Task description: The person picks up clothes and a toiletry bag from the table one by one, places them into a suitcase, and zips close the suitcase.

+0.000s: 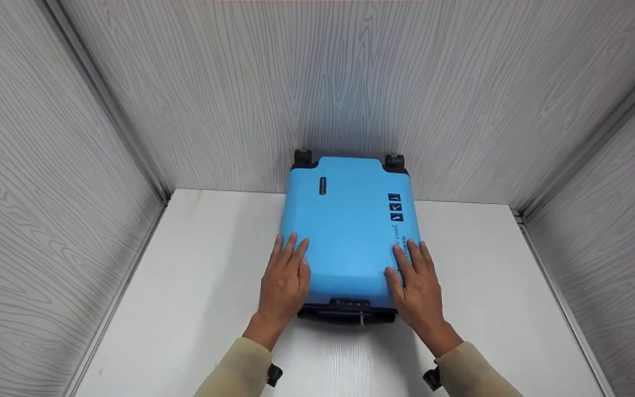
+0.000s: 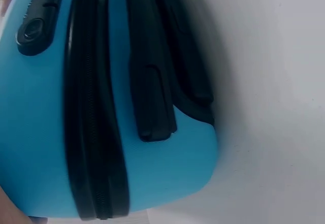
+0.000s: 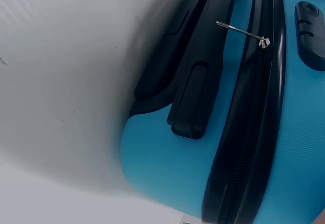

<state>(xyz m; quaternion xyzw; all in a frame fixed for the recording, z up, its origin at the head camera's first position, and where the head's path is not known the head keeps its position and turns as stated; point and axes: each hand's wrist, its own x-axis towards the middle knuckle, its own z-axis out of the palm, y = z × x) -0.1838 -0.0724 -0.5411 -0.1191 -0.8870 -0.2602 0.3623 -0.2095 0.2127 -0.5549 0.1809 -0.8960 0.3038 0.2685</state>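
A light blue hard-shell suitcase [image 1: 350, 220] lies flat on the white surface, its wheels [image 1: 394, 161] toward the back wall and its handle end toward me. My left hand [image 1: 284, 281] rests on its near left edge, fingers fairly straight. On the near right edge lies my right hand [image 1: 418, 284], fingers spread over the printed lettering. A combination lock [image 2: 39, 18] sits on the shell beside the black zipper [image 2: 94, 102] in the left wrist view. In the right wrist view a metal zipper pull [image 3: 244, 32] crosses toward the black carry handle [image 3: 203, 66].
The white surface [image 1: 213, 264] extends on both sides of the suitcase. Grey wood-grain panels stand at the back [image 1: 229, 94], left [image 1: 36, 209] and right [image 1: 615, 220]. Black wrist devices, one of them the left wrist device [image 1: 274, 375], show by the sleeves.
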